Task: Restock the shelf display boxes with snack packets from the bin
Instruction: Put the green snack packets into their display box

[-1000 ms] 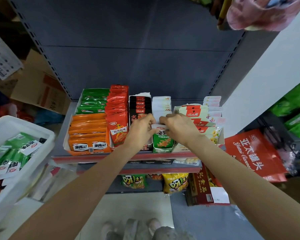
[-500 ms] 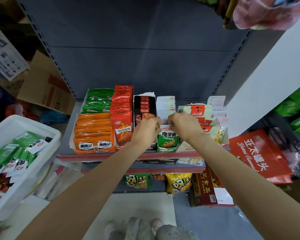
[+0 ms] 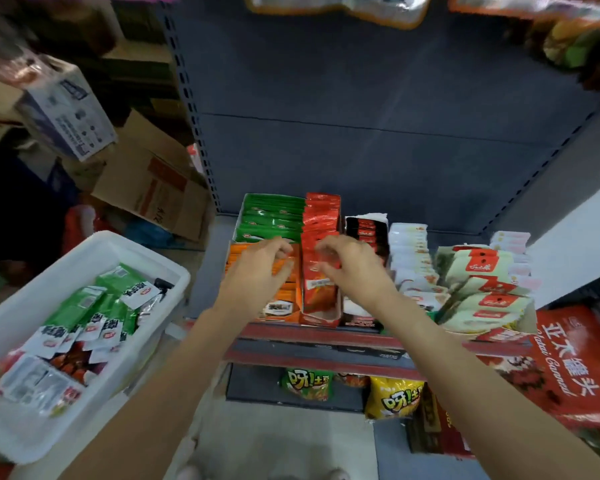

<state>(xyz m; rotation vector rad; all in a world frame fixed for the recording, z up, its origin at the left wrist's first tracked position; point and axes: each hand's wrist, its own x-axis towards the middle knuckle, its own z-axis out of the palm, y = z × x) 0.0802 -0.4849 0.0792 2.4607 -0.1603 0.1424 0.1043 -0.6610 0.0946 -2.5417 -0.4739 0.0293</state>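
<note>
Several display boxes stand in a row on the shelf: green packets at the back left, orange packets in front of them, then red packets, black packets and white packets. My left hand hovers over the orange box with loosely curled fingers and holds nothing. My right hand is over the red box beside it, fingers loosely bent at the packet tops, and no packet is seen in its grip. The white bin at the left holds green-and-white packets.
A box of pale green and red packets sits at the shelf's right end. A large red bag hangs lower right. Yellow and green snack bags fill the shelf below. Cardboard boxes pile up behind the bin.
Both hands left the green-and-white packet in the middle box and moved left to the orange and red boxes. The view swung left and up.
</note>
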